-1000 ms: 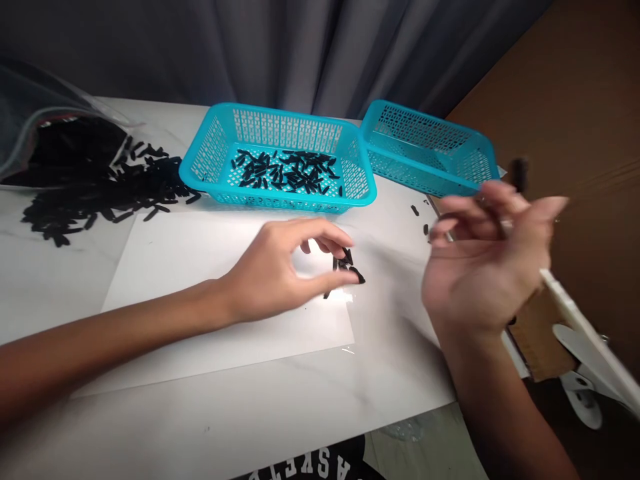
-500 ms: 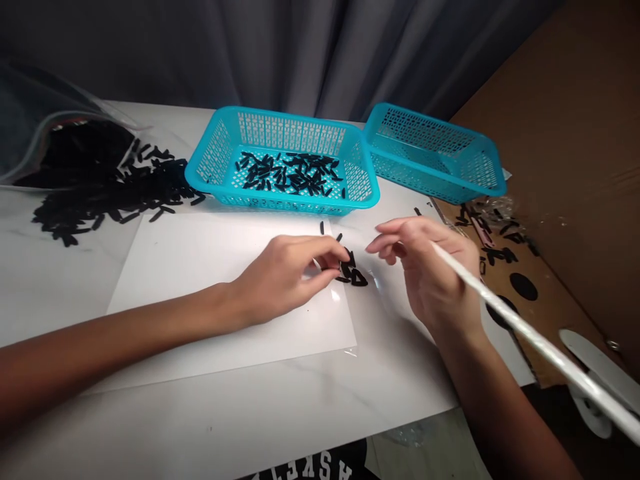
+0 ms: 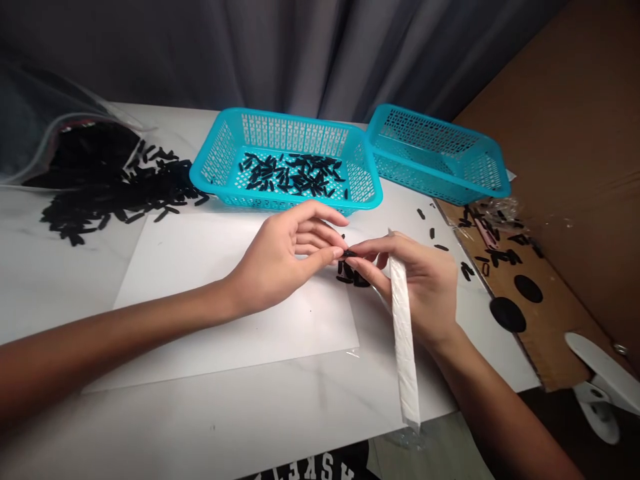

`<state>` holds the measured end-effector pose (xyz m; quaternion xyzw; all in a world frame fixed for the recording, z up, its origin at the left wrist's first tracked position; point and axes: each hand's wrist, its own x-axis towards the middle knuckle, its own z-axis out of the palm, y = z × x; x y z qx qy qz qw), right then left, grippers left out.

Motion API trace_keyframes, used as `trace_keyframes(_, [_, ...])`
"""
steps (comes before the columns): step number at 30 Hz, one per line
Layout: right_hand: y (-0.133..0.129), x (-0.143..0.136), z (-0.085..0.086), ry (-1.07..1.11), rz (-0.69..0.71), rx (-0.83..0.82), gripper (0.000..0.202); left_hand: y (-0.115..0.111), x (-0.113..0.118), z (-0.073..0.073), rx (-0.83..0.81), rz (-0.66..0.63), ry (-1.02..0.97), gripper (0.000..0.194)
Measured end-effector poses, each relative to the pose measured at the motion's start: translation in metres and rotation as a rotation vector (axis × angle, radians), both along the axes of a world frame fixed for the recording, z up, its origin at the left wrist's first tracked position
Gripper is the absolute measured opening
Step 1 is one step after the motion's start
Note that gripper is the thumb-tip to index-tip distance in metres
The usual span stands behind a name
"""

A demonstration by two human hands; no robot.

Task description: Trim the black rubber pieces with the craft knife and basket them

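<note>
A small black strip-like piece is pinched where the fingertips of both hands meet. My left hand comes in from the left, thumb and index or middle finger at the piece, its other fingers loosely curved. My right hand grips the piece's right side between thumb and forefinger. A white wrapped stick is tucked in the same hand and points down toward the table's front edge. Just below the fingertips lie several more black pieces, partly hidden by the hands, at the right edge of a white sheet.
A turquoise basket holding many black pieces stands behind my hands; a second turquoise basket adjoins it. On the left, a heap of black pieces spills from a plastic bag. Black discs and scraps lie on cardboard at right.
My right hand has moved left to meet my left hand at a black piece. The white stick has swung from pointing right to pointing down. My left index finger has lifted.
</note>
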<state>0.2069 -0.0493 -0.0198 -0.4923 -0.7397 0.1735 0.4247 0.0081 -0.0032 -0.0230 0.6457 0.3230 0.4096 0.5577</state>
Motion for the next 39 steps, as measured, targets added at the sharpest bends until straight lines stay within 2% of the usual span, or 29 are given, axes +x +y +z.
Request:
trace_keyframes(2, [-0.0006,0.0001,0.0005,0.008,-0.019,0.01,0.009,0.0005,-0.0009,0.0004,0.047,0.0,0.012,0.03])
trace_keyframes(4, [-0.0014,-0.0001,0.0012,0.013,-0.046,0.012,0.009,0.0018,-0.0024,0.001,0.171,0.01,0.076,0.029])
trace_keyframes(8, [-0.0022,-0.0003,0.003,0.035,-0.063,0.01,0.01,0.0034,-0.0054,0.0011,0.496,0.068,0.262,0.013])
trace_keyframes(10, [-0.0023,-0.0004,0.0036,0.04,-0.059,0.01,0.01,0.0031,-0.0059,0.0009,0.556,0.089,0.288,0.008])
trace_keyframes(39, [-0.0035,0.0005,0.0031,0.045,-0.043,0.052,0.015,0.0009,-0.0054,0.0062,0.551,0.117,0.252,0.005])
